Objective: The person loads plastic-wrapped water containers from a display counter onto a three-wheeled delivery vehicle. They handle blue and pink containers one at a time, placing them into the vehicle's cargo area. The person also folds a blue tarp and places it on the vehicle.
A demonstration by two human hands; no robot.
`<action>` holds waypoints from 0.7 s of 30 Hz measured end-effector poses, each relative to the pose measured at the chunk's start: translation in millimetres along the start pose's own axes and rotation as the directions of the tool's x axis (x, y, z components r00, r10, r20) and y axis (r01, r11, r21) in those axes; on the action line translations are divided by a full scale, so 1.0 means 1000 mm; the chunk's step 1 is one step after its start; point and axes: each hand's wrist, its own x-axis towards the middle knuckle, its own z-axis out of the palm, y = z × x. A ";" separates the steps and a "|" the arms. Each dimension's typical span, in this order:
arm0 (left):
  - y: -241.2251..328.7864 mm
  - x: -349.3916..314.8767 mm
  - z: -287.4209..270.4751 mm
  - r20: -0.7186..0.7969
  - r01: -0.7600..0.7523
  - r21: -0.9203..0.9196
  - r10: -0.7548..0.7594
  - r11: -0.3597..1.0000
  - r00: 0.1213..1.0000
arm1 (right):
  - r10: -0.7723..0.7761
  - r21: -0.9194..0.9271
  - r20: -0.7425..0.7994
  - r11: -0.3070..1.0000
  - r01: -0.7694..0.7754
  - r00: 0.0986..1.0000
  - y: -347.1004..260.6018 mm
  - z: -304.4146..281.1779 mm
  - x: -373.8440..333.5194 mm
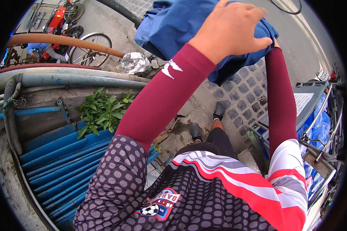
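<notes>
A gathered bundle of dark blue cloth (181,29) is raised in front of me at the top of the view; whether it is a garment or a cover I cannot make out. Across its near side lies my left hand (235,30), fingers spread and thumb stretched out to the right. My right hand (277,43) reaches up to the cloth's right edge. Only a sliver of it shows, and its fingers are hidden behind the fabric. Maroon sleeves cover both forearms.
Left of me are blue slats (65,169), a leafy plant (106,109) and pipes (85,81), with a bicycle (90,50) beyond. A metal-framed cart (322,154) loaded with blue plastic stands close on my right. Grid-patterned paving (245,90) lies ahead of my feet.
</notes>
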 end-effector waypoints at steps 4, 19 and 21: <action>-0.076 -0.073 -0.135 -0.164 0.645 0.328 -0.630 0.690 0.759 | 0.010 -0.125 0.005 0.992 -0.009 1.000 0.000 -0.011 -0.041; 0.075 -0.417 -0.163 0.738 0.405 -0.604 -0.674 -0.686 -0.042 | 0.053 -0.110 -0.188 0.991 -0.075 0.981 0.256 -0.059 -0.293; 0.112 -0.445 -0.154 0.723 0.423 -0.598 -0.686 -0.681 -0.083 | 0.043 -0.050 -0.212 0.997 -0.054 0.976 0.268 -0.082 -0.311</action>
